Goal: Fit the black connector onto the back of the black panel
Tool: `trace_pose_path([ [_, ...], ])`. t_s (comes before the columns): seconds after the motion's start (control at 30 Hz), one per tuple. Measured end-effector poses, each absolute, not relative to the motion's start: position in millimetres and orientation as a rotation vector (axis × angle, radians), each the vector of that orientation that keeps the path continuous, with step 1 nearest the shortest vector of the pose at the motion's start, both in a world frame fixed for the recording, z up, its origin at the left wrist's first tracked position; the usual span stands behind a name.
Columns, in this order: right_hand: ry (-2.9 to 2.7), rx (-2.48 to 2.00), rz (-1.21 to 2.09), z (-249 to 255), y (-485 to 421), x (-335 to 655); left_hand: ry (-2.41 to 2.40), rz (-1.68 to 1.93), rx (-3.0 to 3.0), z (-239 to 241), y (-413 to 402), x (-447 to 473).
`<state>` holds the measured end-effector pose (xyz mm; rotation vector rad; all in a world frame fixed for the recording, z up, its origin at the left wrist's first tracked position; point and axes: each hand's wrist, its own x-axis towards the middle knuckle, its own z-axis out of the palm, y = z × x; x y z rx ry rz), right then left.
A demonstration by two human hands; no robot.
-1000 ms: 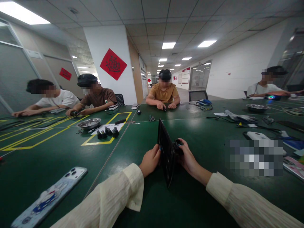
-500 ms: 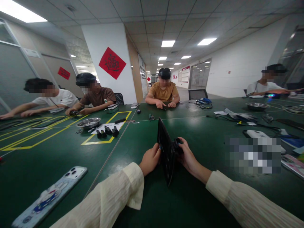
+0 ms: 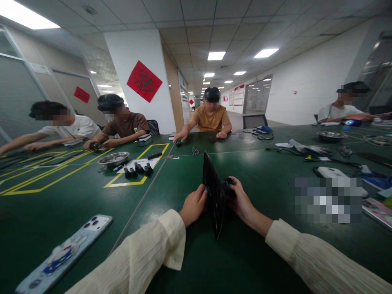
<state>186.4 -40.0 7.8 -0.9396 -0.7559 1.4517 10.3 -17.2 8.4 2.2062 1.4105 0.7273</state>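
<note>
A black flat panel [image 3: 213, 196] stands on edge on the green table [image 3: 245, 253], seen nearly edge-on. My left hand [image 3: 192, 205] is closed against its left face. My right hand [image 3: 241, 201] is curled on its right side, fingers around a small black part [image 3: 228, 188] fixed to the panel. Both cream sleeves reach in from the bottom.
A phone in a blue-and-white case [image 3: 63, 254] lies at near left. Several small black parts [image 3: 137, 170] and a metal bowl [image 3: 114, 159] sit in a yellow-taped square. Cables and devices [image 3: 324, 157] crowd the right. Other people sit around the far side.
My hands and the panel have stayed put. The person in the mustard shirt opposite has stretched one arm out across the table.
</note>
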Motion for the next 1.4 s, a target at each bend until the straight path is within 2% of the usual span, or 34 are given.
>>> trace_pose_path([
  [1.4, -0.782, -0.928, 1.453, 2.8, -37.5, 188.7, 1.331, 0.751, 2.155, 5.6, -15.1, 9.4],
])
